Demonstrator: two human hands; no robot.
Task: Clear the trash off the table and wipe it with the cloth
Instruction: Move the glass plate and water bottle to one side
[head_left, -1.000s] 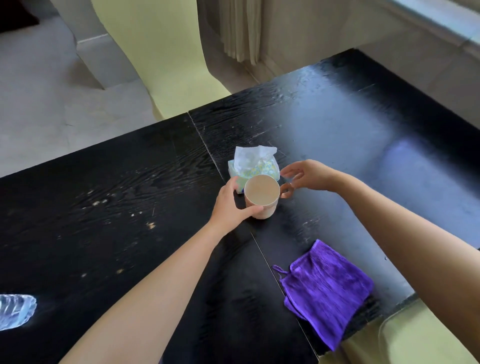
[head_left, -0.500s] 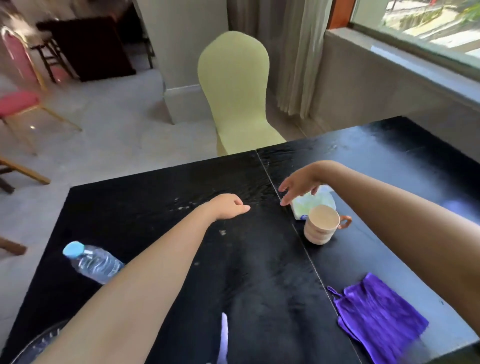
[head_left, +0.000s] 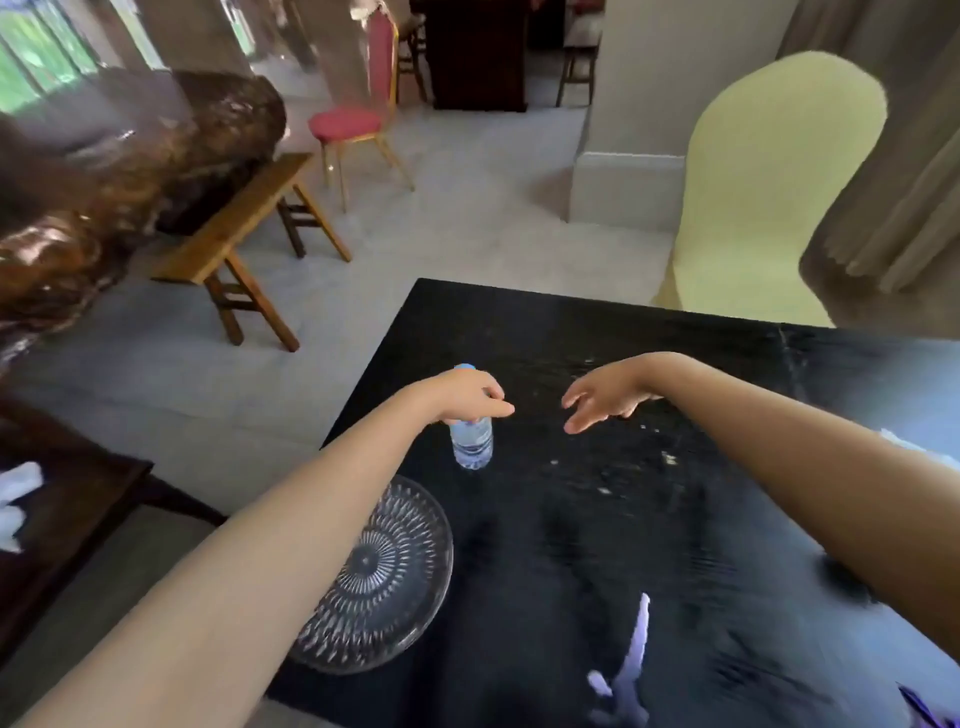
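A small clear water bottle with a blue cap lies near the left edge of the black table. My left hand is over its upper half, fingers curled; whether they grip it is hidden. To the right of the bottle, my right hand hovers over the table with its fingers spread and nothing in it. Pale crumbs dot the tabletop near the right hand. Only a corner of the purple cloth shows at the bottom right.
A cut-glass plate sits at the table's near left edge, under my left forearm. A blurred pale streak lies at the front. A yellow covered chair stands behind the table; a wooden bench and a red chair are on the floor to the left.
My view has swung left, away from the cup and tissue pack. Both hands moved left across the table; the left hand now sits over the water bottle.
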